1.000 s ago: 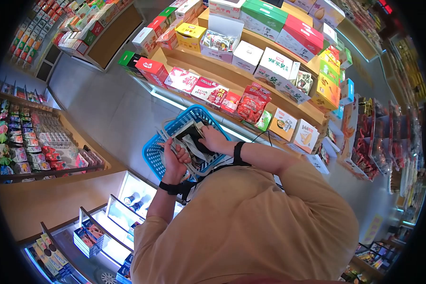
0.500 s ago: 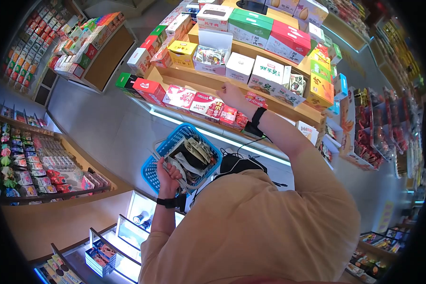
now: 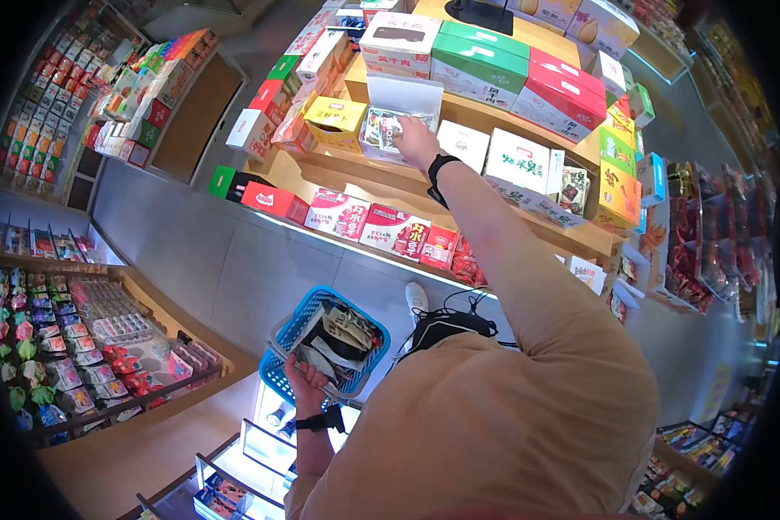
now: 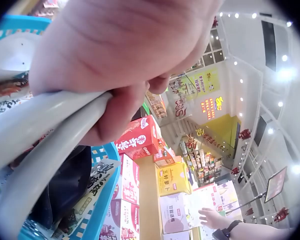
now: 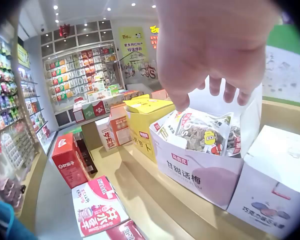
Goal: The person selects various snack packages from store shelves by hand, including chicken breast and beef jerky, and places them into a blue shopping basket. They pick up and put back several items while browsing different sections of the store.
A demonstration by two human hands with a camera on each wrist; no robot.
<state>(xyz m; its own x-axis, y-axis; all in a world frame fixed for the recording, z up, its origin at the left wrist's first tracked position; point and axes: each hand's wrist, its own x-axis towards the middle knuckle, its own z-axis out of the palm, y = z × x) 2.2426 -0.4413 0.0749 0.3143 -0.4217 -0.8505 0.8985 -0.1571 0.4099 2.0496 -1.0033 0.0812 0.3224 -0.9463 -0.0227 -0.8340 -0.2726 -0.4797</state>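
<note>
My left hand grips the pale handles of a blue plastic basket, its fingers curled round them in the left wrist view. Inside the basket lie several snack packets, some dark and some pale. My right hand reaches across the shelf to an open whitish box with its lid flap raised. In the right wrist view its fingers extend down over clear-wrapped snack packets in that box, fingertips right at their tops. No packet shows lifted in it.
A yellow box stands left of the open box, a white box right of it. Red-and-white boxes line the lower shelf. Behind are green and red boxes. A black bag is near my body; a display rack stands left.
My right hand has left the basket, crossed over the lower shelf and reached the open box of packets. The left hand keeps hold of the basket, which now sits lower in view.
</note>
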